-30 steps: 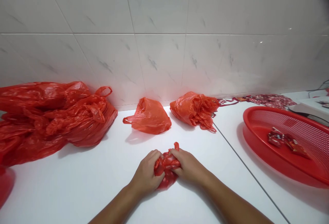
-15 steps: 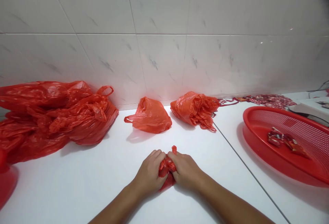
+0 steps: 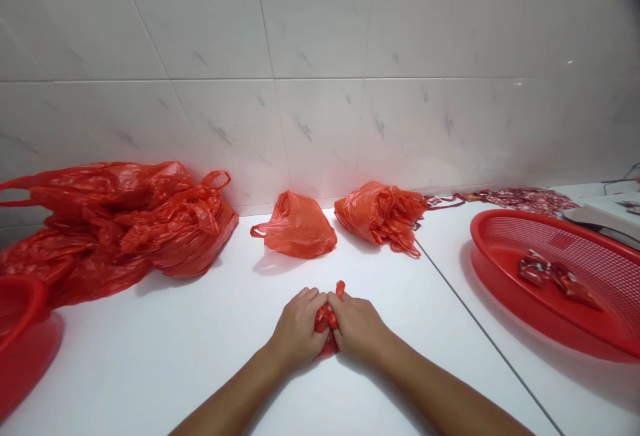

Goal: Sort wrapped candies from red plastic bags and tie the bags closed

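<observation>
My left hand (image 3: 299,329) and right hand (image 3: 359,331) are pressed together, pinching a scrunched red plastic bag (image 3: 326,321) on the white counter (image 3: 150,369). Its long way runs straight out from me toward the tile wall (image 3: 320,89), about evenly between both hands.

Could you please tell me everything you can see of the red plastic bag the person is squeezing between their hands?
The red plastic bag is thin, glossy and crumpled, wadded into a small, tight bunch. The left hand and right hand press it from either side, hiding most of it. A narrow twisted end pokes up between them, and a fold shows below, just above the white counter. No handles can be made out.
</observation>
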{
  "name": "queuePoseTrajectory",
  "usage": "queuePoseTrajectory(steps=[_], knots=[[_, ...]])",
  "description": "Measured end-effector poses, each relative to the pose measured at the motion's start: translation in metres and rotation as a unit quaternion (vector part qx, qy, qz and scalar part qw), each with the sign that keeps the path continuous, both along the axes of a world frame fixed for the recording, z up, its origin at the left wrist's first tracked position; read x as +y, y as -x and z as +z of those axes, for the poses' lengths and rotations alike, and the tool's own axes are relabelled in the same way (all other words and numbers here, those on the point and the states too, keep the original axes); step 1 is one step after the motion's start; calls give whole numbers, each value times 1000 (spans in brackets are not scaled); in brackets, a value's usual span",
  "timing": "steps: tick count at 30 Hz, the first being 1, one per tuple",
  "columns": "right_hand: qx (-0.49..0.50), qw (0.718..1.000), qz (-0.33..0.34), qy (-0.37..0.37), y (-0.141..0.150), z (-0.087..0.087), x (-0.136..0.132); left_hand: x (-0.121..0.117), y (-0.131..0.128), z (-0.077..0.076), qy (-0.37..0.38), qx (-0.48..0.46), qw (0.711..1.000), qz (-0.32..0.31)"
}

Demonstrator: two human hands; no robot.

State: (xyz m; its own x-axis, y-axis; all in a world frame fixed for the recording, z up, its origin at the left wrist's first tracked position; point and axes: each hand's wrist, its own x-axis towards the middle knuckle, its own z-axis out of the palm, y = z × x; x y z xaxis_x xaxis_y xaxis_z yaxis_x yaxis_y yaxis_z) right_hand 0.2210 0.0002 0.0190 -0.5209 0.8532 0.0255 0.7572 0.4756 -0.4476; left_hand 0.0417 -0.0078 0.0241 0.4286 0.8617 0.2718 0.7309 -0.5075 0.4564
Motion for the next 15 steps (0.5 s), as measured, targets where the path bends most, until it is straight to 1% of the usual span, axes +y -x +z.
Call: queuePoseTrajectory(steps=[3, 5, 7, 9, 10, 11, 13, 15], knots=[[-9, 1000, -2, -10, 2, -3, 0, -1, -1, -4, -13, -18, 1000, 7], [3, 1000, -6, -16, 2, -4, 0, -2, -1, -6, -20, -28, 999, 4], [40, 999, -5, -17, -2, -6, 2, -2, -1, -8, -22, -34, 999, -1], [114, 993, 15, 6, -12, -8, 6, -1, 0, -9, -18, -40, 999, -5], [166, 985, 35, 33, -18, -9, 9, -2, 0, -9, -13, -44, 999, -7], [224, 970, 59, 70, -26, -11, 13, -2, 1, -9, -7, -49, 999, -7], [339, 923, 92, 160, -42, -14, 22, -8, 5, -6, 9, -60, 998, 3], [419, 875, 80, 230, -55, -18, 32, -22, 14, -3, 36, -80, 996, 30]])
